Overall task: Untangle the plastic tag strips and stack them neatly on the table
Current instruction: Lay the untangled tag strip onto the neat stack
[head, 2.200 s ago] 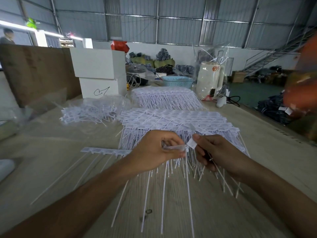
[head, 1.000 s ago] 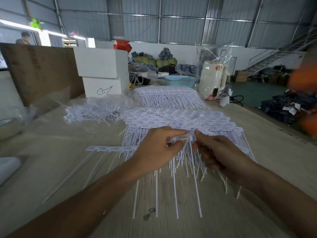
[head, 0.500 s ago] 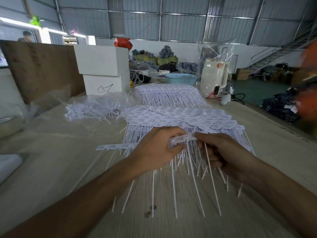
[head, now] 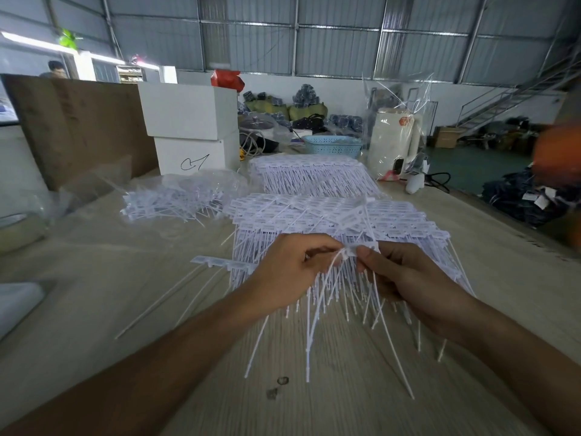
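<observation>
The left hand reaches in from near left, knuckles up, its grip pinching a white plastic strip over the near edge of the stack. The right hand pinches the same strip's right end. Thin tails arc down towards bare wood-grain tabletop stretching left and near.

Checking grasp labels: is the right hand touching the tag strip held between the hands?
Touching. The head view shows the right hand pinching the tag strip at its header, opposite the left hand.
</observation>
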Demonstrator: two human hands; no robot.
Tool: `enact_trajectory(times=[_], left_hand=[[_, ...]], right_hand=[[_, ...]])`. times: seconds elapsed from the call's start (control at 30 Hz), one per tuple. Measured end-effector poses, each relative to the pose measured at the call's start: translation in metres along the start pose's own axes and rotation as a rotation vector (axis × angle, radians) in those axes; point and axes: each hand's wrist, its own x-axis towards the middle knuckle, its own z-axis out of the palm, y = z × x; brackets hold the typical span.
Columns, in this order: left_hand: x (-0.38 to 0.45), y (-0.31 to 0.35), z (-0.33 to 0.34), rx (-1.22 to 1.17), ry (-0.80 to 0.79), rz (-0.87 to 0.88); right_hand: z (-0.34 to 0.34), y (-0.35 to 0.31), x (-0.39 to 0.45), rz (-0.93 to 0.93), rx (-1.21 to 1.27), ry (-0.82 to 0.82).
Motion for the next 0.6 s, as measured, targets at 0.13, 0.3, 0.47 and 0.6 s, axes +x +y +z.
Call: enact_trajectory(times=[0.13,0.3,0.47,0.6], left_hand=[[0.0005,-0.0009,0.0008,-0.044,-0.012,-0.05],[0.0011,0.0021,-0.0012,-0.129,0.007,-0.078],[0.0007,0.0067,-0.0025,-0.137,0.096,-0.069],[0.0004,0.0078,-0.0036,-0.089,0.132,-0.058]], right_hand=[[-0.0012,0.0015,0.0009,-0.117,-0.096,-0.001],[-0.0009,0.0041,0.0025,-0.142,-0.116,0.046],[-0.003,0.0015,0.0018,0.056,0.039,-0.036],[-0.004,0.0005,0.003,0.107,0.15,-0.066]])
